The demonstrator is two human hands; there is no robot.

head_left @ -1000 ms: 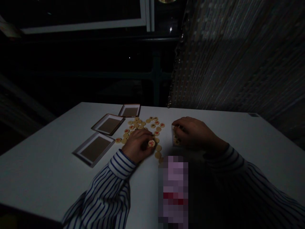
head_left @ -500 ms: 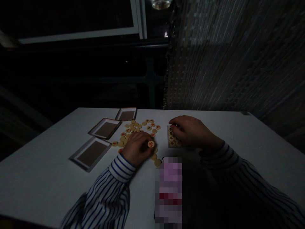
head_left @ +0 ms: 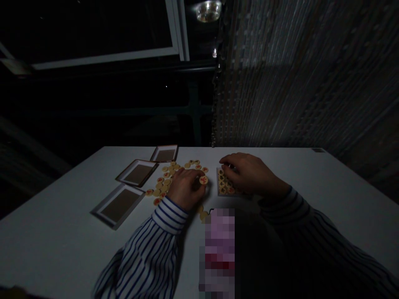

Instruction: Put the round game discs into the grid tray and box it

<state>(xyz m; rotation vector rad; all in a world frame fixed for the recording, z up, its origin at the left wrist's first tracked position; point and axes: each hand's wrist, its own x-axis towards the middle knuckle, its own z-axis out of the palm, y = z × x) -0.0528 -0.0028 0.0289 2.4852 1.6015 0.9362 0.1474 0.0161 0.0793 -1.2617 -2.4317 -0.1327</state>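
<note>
My left hand pinches a xiangqi piece between thumb and fingers. The piece is a round wooden disc with a red character, its face tilted up towards me. Below and beyond that hand, loose xiangqi pieces lie scattered, some face down, others showing red or dark characters. At the right, my right hand reaches over a shallow box holding rows of pieces. Its thumb and forefinger are drawn close together at the box's far left corner. Whatever is between them is hidden, and the hand covers much of the box.
Three shallow trays stand on the white table's left: a near one, a middle one and a far one. A pixelated pink object is at the near middle. Beyond the table hangs a strand curtain. The room is dim.
My left hand has moved right with the piece, closer to the box. My right hand stays over the box with little movement. The view has tipped up slightly.
</note>
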